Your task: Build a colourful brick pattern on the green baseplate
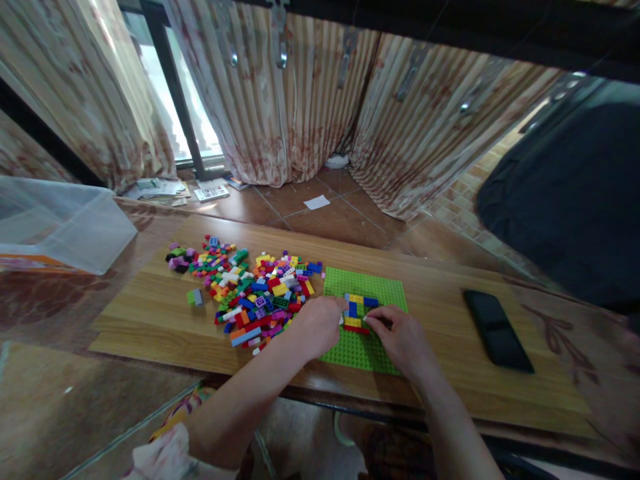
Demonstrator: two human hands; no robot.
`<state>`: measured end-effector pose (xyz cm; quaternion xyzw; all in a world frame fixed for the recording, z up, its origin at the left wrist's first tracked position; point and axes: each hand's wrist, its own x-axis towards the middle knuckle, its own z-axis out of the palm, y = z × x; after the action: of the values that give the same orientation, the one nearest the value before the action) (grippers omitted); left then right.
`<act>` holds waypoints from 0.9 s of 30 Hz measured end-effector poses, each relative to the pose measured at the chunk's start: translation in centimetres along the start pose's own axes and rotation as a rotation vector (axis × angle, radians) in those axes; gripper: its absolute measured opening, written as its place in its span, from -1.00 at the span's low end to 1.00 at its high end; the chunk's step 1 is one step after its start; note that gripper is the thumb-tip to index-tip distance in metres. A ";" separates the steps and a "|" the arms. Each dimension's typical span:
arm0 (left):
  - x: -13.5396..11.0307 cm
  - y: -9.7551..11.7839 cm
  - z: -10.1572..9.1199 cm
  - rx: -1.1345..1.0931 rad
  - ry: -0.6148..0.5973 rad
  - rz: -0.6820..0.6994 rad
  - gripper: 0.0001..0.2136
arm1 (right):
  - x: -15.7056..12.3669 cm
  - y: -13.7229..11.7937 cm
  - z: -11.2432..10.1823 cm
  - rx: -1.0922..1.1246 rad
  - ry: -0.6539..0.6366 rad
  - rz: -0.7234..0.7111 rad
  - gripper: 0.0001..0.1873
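A green studded baseplate (385,287) lies on the wooden board, carrying a small build of toy bricks (353,311) in yellow, blue and red. My left hand (320,327) reaches over the plate's left part, its fingers closed against the left side of the build. Something whitish shows at those fingertips, too small to name. On the right of the build, my right hand (403,337) pinches a small white brick (365,319) between thumb and forefinger, close to the red and yellow bricks. My fingers partly cover the build.
A heap of loose multicoloured bricks (245,283) spreads left of the baseplate. A black phone (497,330) lies at the right on the wooden board (440,307). A translucent plastic bin (65,223) stands at the far left. Curtains (300,100) hang beyond the board.
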<state>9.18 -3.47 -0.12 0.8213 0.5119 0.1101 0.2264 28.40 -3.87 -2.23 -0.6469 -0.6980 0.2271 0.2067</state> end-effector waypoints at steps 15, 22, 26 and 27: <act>0.0 -0.4 0.6 -0.009 0.022 0.023 -0.71 | 0.4 -0.9 0.3 -0.008 -0.016 -0.170 -0.79; 0.0 -0.2 0.4 0.020 0.002 0.015 -0.76 | 0.9 -0.5 0.8 0.142 0.009 -0.045 -0.82; -0.1 -0.3 0.4 0.005 -0.002 0.018 -0.74 | 1.0 -0.1 0.9 0.198 -0.011 0.038 -0.81; -0.1 -0.3 0.4 0.000 -0.001 0.018 -0.74 | 1.0 0.0 0.8 0.207 -0.018 0.036 -0.80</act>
<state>9.10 -3.52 -0.62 0.8259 0.5045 0.1115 0.2256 27.86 -2.91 -2.87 -0.6326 -0.6608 0.3074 0.2621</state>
